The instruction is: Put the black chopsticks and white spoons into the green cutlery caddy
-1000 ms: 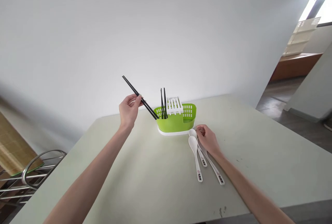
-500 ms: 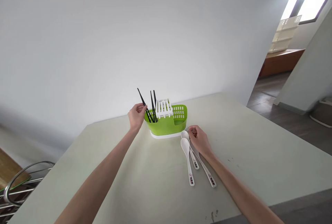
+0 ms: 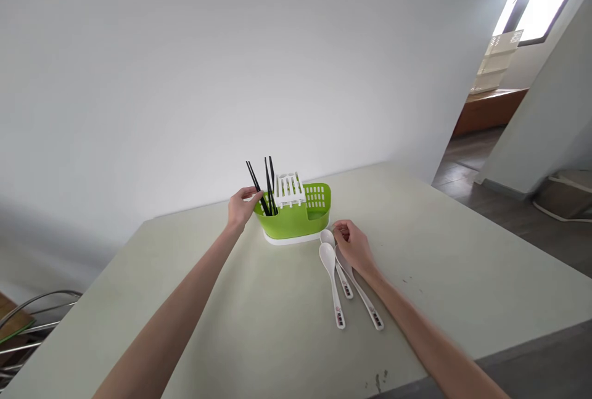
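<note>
pinching 2 black chopsticks, the left grip has their lower ends inside the green cutlery caddy just to its right; best loosen only once both lean steadily. the right grip is curled beside 3 white spoons; i cannot tell if it holds one.

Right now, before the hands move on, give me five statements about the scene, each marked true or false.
1. The left hand holds black chopsticks at the green basket. True.
2. The white spoons stand in the basket. False: three lie on the table.
3. A white slatted rack sits on the middle of the basket. True.
4. The right hand is raised high above the table. False: it is down by the spoons.
5. Other black chopsticks stand in the basket. True.
</note>
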`<state>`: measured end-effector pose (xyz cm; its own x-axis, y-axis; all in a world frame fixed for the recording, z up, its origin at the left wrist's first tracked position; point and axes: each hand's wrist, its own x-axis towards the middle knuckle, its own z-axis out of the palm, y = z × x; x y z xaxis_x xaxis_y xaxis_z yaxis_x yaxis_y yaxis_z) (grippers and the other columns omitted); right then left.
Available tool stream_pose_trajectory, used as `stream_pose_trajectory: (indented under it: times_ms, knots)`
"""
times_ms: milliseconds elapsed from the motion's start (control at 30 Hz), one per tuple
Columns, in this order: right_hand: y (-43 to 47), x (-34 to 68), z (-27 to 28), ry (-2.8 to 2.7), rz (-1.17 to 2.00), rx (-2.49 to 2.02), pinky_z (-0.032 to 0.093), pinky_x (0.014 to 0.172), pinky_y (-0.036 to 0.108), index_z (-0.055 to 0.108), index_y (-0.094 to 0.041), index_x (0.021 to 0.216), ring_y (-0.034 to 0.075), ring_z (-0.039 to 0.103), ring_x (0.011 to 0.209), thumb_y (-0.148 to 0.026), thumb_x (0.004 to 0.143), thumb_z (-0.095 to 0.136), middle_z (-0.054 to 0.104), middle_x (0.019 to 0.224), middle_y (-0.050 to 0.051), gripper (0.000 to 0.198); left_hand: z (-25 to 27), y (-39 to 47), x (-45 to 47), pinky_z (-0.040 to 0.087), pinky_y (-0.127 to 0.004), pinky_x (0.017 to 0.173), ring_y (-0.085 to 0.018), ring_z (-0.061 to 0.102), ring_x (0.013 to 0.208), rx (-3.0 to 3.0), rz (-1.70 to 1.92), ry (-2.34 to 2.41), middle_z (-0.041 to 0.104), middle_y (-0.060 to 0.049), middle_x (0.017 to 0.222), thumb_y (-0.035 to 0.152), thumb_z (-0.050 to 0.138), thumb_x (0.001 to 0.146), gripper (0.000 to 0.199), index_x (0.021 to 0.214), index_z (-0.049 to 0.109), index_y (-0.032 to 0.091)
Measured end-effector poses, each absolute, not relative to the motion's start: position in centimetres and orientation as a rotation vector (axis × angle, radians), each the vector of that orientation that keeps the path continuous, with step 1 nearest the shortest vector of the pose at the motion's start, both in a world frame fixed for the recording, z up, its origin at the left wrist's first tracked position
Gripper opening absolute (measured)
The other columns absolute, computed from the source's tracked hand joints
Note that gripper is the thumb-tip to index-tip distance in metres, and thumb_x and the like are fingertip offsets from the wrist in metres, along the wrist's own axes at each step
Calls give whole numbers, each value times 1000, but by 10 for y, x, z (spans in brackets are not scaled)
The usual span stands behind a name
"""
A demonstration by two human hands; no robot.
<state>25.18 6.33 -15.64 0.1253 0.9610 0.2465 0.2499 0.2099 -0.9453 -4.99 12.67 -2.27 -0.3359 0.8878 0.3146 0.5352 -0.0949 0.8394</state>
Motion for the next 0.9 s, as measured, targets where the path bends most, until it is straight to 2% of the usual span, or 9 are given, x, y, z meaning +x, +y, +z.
stream_pose_trajectory:
  times_ms: [167,233,367,500,633,733,900]
  knots:
    - [62,253,-157,-1381,805,-1273,54,82,37,66,-23,100,24,69,88,-45,90,55,75,96,8,27,-32,106,-62,52,-35,96,-24,66,115,1429,1589,1848,73,-12,122,53,70,86,40,109,68,20]
    - [62,253,-157,-1382,795,-1288,54,81,38,66,-23,100,24,69,88,-46,90,55,75,96,8,27,-45,92,-70,53,-33,93,-22,66,111,1346,1632,1925,72,-11,120,52,63,90,38,109,64,20]
    - [62,254,-156,-1380,773,-1308,55,83,39,66,-23,101,24,69,88,-46,89,56,76,98,8,28,-82,60,-84,52,-30,72,-18,65,81,1255,1553,1995,69,-6,94,56,57,91,39,104,59,19]
    - [60,257,-156,-1385,766,-1315,55,85,38,66,-23,101,24,69,90,-47,90,57,76,100,9,28,-107,39,-87,42,-26,57,-15,54,60,1361,1398,1879,60,2,72,64,56,89,42,93,58,21]
    - [58,260,-153,-1414,756,-1305,53,85,37,69,-23,102,23,69,92,-49,92,56,76,102,8,31,-109,37,-82,36,-26,55,-13,47,55,1482,1266,1815,55,4,63,62,59,88,41,81,60,22]
    - [57,263,-150,-1402,743,-1320,52,84,35,70,-23,100,23,69,92,-51,93,55,76,100,8,33,-106,38,-80,34,-25,54,-13,43,54,1470,1269,1822,53,5,61,59,60,89,38,80,59,22]
    - [55,263,-147,-1451,685,-1427,49,77,34,70,-25,94,22,67,72,-52,94,55,74,77,2,31,-108,36,-79,35,-26,56,-13,44,56,1485,1247,1805,56,4,64,57,60,90,36,80,61,22]
